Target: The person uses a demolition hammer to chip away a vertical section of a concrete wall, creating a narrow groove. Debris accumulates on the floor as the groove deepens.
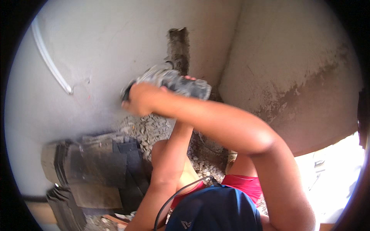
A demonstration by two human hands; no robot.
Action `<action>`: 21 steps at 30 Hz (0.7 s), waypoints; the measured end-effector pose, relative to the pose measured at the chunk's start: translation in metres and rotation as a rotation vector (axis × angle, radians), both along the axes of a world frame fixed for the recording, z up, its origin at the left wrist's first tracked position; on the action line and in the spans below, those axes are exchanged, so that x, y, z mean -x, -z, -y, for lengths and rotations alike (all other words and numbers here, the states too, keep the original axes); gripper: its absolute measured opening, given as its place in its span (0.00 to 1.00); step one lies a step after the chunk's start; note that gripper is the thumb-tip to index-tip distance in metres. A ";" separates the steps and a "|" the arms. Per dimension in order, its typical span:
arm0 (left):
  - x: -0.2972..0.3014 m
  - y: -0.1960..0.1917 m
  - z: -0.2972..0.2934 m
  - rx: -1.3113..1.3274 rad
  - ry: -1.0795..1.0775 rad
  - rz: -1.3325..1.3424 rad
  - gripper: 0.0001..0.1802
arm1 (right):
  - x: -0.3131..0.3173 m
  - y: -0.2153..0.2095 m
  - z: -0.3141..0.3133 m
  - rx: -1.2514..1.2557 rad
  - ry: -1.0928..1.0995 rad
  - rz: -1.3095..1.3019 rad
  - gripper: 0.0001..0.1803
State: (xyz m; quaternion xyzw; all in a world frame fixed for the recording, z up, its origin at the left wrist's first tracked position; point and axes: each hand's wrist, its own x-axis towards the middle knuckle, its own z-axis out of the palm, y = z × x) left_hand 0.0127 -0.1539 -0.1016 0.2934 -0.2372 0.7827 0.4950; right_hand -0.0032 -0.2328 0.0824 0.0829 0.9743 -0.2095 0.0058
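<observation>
Both hands are gripping a dusty grey power grinder (173, 81) against the plaster wall (108, 50), just below the dark cut groove (179, 48). The right hand (140, 98) is clenching round the front end w/ arm crossing over, the left hand (190, 79) is mostly hidden behind the body, fingers wrapping it. The tool is looking heavy, stiff & prob. gritty-slick w/ dust, so body + front end are seeming the safest holds, cord (173, 200) trailing down.

The power tool (173, 81) gripped under the right hand (139, 98) has a hard casing, matt and caked with grey dust. Around the hand, the plastered wall (100, 50) looks smooth and matt; the chase (179, 46) above the hand is rough, dark and raw. Below the hand lies coarse grey rubble (152, 129), and beside it dull, dusty dark slabs (96, 165). The cable (173, 198) near the forearm looks like smooth black rubber.
</observation>
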 end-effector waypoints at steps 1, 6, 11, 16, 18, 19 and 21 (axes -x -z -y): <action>-0.003 0.000 0.012 0.072 -0.060 0.013 0.46 | -0.003 -0.007 0.013 0.030 0.008 0.080 0.35; -0.021 0.030 0.059 0.289 -0.193 0.077 0.47 | 0.024 0.006 0.023 0.026 -0.059 0.246 0.22; -0.017 0.046 0.069 0.341 -0.256 0.092 0.49 | 0.028 0.013 0.030 0.017 -0.126 0.220 0.22; -0.014 0.044 0.058 0.315 -0.254 0.110 0.50 | 0.038 0.012 0.023 0.008 -0.054 0.254 0.22; -0.015 0.043 0.059 0.317 -0.247 0.110 0.50 | 0.040 0.023 0.023 -0.010 -0.037 0.238 0.22; -0.013 0.043 0.061 0.320 -0.249 0.110 0.51 | 0.040 0.031 0.027 -0.021 -0.031 0.220 0.23; -0.012 0.043 0.063 0.322 -0.247 0.104 0.51 | 0.039 0.042 0.030 -0.036 -0.045 0.218 0.23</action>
